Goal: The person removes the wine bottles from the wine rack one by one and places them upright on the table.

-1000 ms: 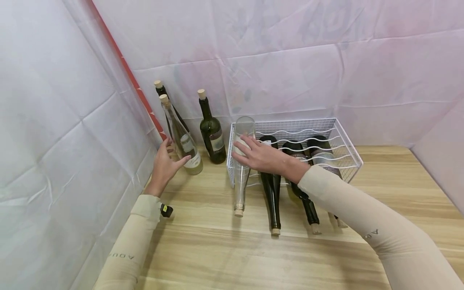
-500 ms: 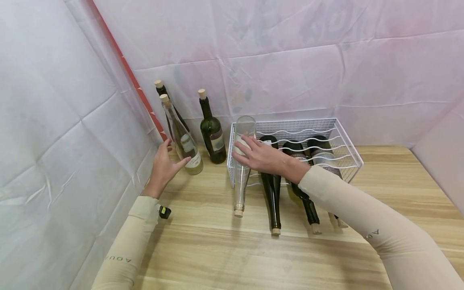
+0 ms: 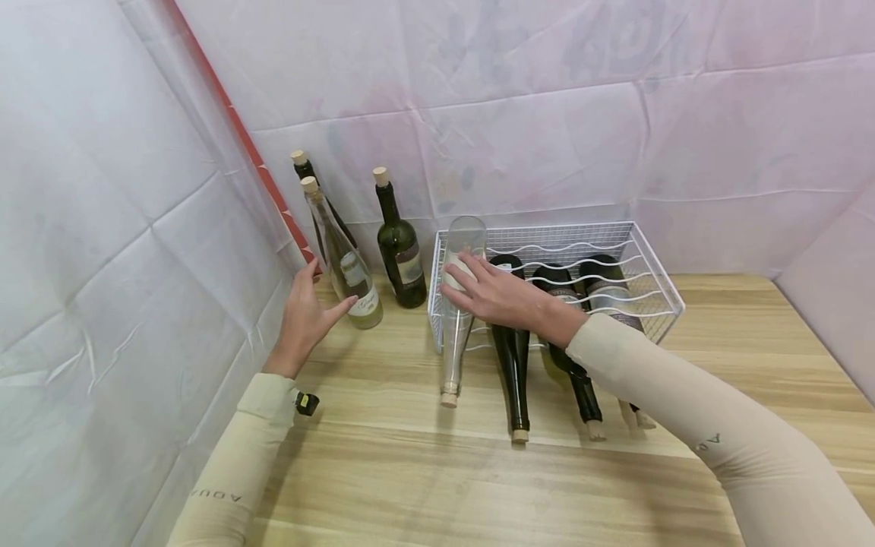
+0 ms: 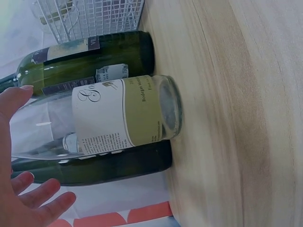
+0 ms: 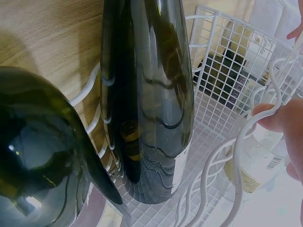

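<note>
My left hand (image 3: 301, 319) is spread beside a standing clear bottle (image 3: 365, 304), its thumb in front. The left wrist view shows a gap between those fingers and the clear bottle, whose label (image 4: 102, 118) faces the camera. My right hand (image 3: 506, 296) lies with extended fingers across another clear bottle (image 3: 453, 353), which slants in a white wire rack (image 3: 659, 273), corked neck toward me. Its thumb (image 5: 270, 116) is by a wavy rack wire in the right wrist view. A dark bottle (image 3: 513, 372) lies beside it, partly under the hand.
A green bottle (image 3: 402, 258) and a dark bottle (image 3: 304, 169) stand by the back wall near the clear one. Farther right in the rack lie two more dark bottles, one with its neck (image 3: 584, 399) over the wooden tabletop (image 3: 478, 486). A fabric wall (image 3: 137, 304) borders the left.
My left hand has drawn slightly left and toward me, away from the standing clear bottle. The clear bottle in the rack has shifted slightly, its base to the right, with my right hand on it.
</note>
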`<state>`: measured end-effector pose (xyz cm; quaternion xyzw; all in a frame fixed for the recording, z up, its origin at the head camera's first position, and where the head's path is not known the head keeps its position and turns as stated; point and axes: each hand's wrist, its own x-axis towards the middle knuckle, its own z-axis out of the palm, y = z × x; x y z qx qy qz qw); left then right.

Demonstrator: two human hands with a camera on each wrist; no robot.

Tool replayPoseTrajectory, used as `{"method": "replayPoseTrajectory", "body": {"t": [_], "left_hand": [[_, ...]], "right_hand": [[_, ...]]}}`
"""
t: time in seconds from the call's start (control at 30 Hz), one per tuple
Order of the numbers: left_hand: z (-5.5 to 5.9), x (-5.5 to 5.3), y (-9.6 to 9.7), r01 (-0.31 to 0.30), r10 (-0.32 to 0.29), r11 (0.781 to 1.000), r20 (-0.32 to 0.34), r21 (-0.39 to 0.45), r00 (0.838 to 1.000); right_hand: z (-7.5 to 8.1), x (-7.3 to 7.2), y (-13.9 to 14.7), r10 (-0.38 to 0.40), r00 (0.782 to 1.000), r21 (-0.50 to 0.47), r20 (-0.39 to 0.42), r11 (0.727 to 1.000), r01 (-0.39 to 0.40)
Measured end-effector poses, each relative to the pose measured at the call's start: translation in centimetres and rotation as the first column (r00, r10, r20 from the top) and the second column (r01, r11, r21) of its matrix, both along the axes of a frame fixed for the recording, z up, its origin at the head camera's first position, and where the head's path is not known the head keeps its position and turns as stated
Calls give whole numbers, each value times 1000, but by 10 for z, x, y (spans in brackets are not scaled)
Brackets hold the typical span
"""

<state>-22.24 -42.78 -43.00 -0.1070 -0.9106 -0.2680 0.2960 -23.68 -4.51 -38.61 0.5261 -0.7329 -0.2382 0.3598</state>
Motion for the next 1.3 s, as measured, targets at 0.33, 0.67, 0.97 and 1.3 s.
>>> {"method": "replayPoseTrajectory", "body": {"t": [0.33, 0.67, 0.97, 1.3], "left_hand": [[4, 5, 5, 45, -46, 999, -86, -23, 995], [11, 8, 16, 94, -104, 994, -235, -51, 966], [22, 10, 28, 105, -127, 990, -284, -94, 950], [32, 12, 41, 138, -170, 981, -270, -134, 948]], "right_hand": [[6, -1, 3, 25, 1000, -54, -3, 998, -25], [14, -4, 6, 60, 997, -114, -47, 991, -65], [28, 4, 13, 23, 996, -156, 84, 988, -10], [40, 6, 19, 35, 982, -236, 184, 972, 9]]}}
